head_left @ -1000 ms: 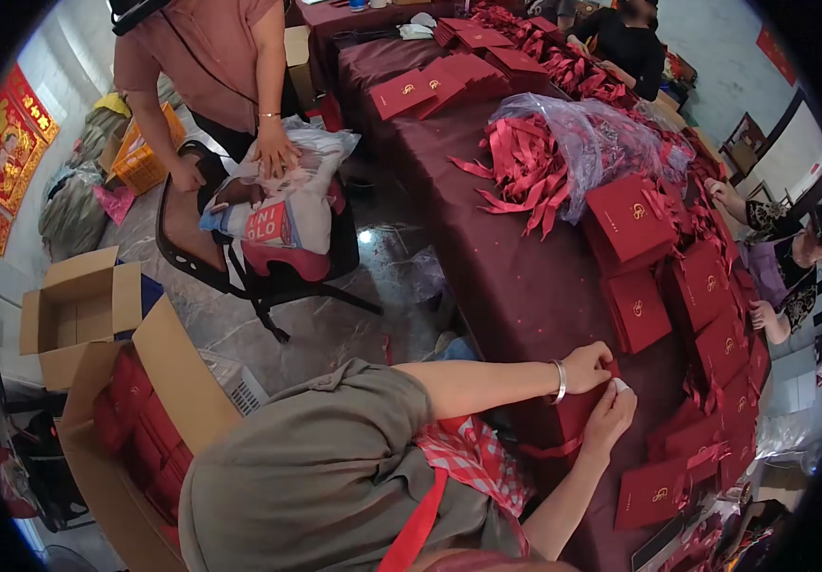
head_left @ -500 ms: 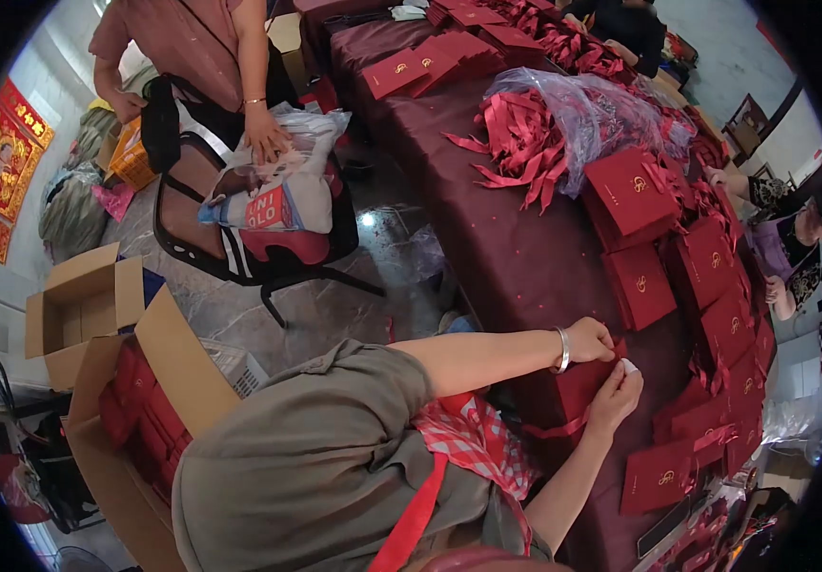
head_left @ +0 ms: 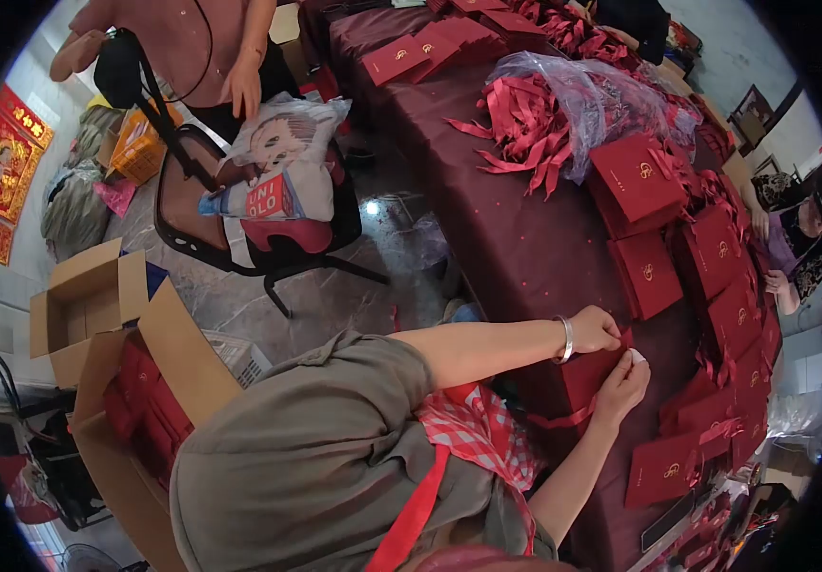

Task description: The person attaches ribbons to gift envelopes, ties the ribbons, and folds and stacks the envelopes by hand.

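Note:
My left hand (head_left: 595, 331), with a silver bangle at its wrist, pinches a red ribbon at the top edge of a red bag (head_left: 584, 379). Facing it, my right hand (head_left: 623, 384) has its fingers pressed together on the same ribbon, with something white at a fingertip. The bag lies on the dark red tablecloth (head_left: 506, 257), and a ribbon end (head_left: 560, 419) trails at its lower left. Red bags with gold print (head_left: 646, 275) stand close by on the far side of my hands.
A clear plastic bag (head_left: 597, 100) of red ribbons (head_left: 525, 124) lies farther up the table. Open cardboard boxes (head_left: 187, 357) stand at the left. A person (head_left: 192, 48) is beside a chair holding a pillow-like package (head_left: 282, 157). Other people are along the right side.
The person by the chair has lifted a hand off the package and moved a black bag. My hands stay close together at the ribbon. The view has shifted slightly.

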Demonstrator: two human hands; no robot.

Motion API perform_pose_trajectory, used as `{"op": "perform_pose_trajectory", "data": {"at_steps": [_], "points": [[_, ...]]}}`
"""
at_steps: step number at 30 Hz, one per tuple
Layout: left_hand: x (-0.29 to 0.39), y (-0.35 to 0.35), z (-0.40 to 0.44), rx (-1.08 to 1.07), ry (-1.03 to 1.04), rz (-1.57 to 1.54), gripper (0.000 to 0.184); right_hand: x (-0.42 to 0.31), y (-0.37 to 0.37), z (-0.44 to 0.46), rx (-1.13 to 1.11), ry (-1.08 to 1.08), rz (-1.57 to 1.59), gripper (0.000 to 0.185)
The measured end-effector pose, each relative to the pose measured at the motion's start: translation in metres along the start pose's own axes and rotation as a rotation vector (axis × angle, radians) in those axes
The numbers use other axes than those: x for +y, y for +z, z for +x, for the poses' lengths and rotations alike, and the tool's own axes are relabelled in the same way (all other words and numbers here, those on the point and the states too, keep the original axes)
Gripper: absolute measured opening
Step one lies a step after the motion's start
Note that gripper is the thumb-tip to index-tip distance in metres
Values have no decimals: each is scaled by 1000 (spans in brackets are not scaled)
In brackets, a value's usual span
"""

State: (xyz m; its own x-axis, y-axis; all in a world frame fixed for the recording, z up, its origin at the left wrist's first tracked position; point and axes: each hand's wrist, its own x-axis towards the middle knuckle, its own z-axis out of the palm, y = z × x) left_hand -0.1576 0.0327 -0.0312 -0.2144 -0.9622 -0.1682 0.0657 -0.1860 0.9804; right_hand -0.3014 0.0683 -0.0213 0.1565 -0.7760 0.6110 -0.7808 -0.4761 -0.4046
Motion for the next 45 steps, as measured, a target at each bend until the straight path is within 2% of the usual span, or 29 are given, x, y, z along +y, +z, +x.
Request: {"op": "perform_pose_trajectory", "data": {"at_steps": [11, 16, 19, 25, 29, 31, 34, 37, 45], "points": [[0, -1, -4, -1, 4, -43, 13, -2, -3, 0, 36, 14, -24, 21], [-4, -2, -2, -7, 103, -49, 22, 1, -1, 0, 17, 5, -28, 20], [3, -3, -7, -21, 41, -17, 26, -1, -2, 1, 12, 2, -18, 20], [-9, -7, 0, -75, 104, -7, 24, -1, -1, 2, 30, -64, -23, 16], [1, -10, -7, -134, -28, -153, 23, -1, -1, 1, 40, -32, -27, 16], [3, -12, -8, -158, -73, -195, 25, -7, -3, 2, 48, 33, -16, 16], [6, -12, -9, -176, -49, -265, 31, -5, -2, 1, 76, 20, -31, 16], [19, -16, -15, -216, -169, -329, 35, -3, -2, 0, 63, 70, -14, 18], [9, -19, -8, -209, -197, -357, 24, -4, -1, 1, 59, 41, -64, 16]]}}
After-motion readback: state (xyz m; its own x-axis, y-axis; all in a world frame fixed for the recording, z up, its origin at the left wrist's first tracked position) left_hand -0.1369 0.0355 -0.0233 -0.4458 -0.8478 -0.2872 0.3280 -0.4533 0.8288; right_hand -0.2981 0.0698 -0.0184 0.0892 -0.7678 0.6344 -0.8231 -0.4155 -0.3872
